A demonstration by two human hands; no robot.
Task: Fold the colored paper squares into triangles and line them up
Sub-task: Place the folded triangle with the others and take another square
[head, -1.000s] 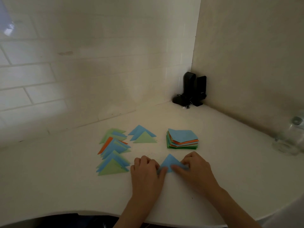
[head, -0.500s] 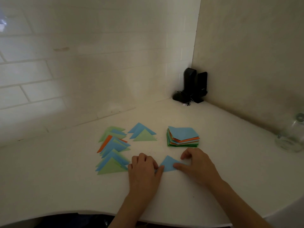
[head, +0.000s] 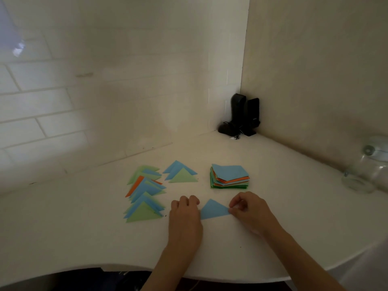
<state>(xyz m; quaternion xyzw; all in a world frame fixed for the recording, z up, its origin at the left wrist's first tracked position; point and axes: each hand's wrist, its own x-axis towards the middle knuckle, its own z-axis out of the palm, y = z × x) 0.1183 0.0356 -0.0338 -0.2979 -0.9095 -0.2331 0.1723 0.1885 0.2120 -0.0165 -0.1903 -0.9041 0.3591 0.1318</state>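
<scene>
Right hand [head: 249, 208] fingers pinch the blue triangle [head: 213, 210] at its right corner; curled left hand [head: 184, 213] touches its left end

- The blue triangle [head: 213, 211] is thin matt paper, smooth and creased flat.
- The stack of squares [head: 229, 177] at far right is the same matt coloured paper.
- The table [head: 84, 227] is smooth and off-white with a faint sheen.
- The tiled wall [head: 37, 106] at far left is glossy.
- The jar [head: 365, 173] at right is clear glass.
- The black speakers [head: 244, 114] in the far corner look like matt plastic.
</scene>
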